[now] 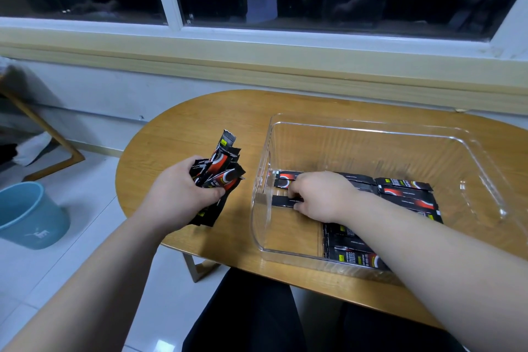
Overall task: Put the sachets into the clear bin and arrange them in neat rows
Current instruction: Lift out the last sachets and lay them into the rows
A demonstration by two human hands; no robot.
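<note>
left hand (183, 190) gripping a messy bunch of sachets (220, 177) beside the clear bin (258, 197); right hand (320, 196) inside it, fingers pinching one sachet (283, 201) flat on the bottom

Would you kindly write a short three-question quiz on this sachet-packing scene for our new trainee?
1. True or false: the left hand grips a bundle of sachets above the table, outside the clear bin.
2. Where is the right hand? A) inside the bin, pinching a single sachet near the left wall; B) on the window sill; C) in the bucket.
3. Fill in: the bare part of the bin's floor lies at its near ____ corner.
Key: 1 true; 2 A; 3 left.
</note>
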